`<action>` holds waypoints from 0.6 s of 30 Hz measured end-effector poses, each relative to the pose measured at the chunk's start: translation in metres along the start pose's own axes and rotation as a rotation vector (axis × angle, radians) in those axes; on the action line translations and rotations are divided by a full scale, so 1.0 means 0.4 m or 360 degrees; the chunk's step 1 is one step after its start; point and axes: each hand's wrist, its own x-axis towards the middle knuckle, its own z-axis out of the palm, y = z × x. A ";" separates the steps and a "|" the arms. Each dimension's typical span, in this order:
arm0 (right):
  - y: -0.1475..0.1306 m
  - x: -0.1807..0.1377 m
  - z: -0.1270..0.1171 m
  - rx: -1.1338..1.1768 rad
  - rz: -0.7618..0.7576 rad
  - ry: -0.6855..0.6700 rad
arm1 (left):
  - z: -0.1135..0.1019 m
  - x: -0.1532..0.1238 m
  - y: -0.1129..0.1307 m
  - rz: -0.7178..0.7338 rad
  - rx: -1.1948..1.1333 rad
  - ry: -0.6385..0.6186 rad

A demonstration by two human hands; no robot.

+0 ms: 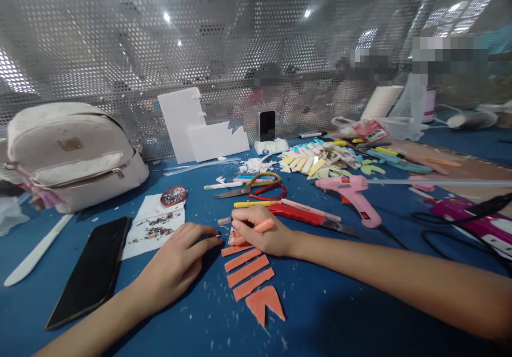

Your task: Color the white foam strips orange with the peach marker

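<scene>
My right hand (256, 231) is closed around an orange marker (264, 225), over a small, partly coloured piece (232, 235) mostly hidden by the fingers. Just below it, several orange strips (248, 270) lie in a slanted row on the blue table. A notched orange tail-shaped piece (266, 302) ends that row. To the left rests my left hand (182, 258), its fingers bent loosely and apart, fingertips near the small piece; I see nothing held in it. A red box cutter (296, 214) and a yellow marker (256, 204) lie beyond my right hand.
A black phone (90, 271), a paper with dark flakes (156, 226) and a white backpack (76, 154) occupy the left. Scissors (256, 188) lie ahead. A pink glue gun (354, 194) and a pile of coloured pieces (320, 159) sit right of centre. Perforated metal screens the back.
</scene>
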 end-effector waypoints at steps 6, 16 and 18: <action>0.001 -0.002 -0.005 -0.0070 0.0004 0.0098 | 0.000 -0.001 0.001 -0.0001 0.0002 0.0027; 0.009 0.000 0.000 -0.0185 0.0032 0.0168 | 0.005 -0.002 -0.003 -0.0029 -0.0027 0.0006; 0.007 0.000 0.000 -0.0174 -0.0004 0.0112 | 0.006 -0.002 -0.003 -0.0030 -0.0035 0.0003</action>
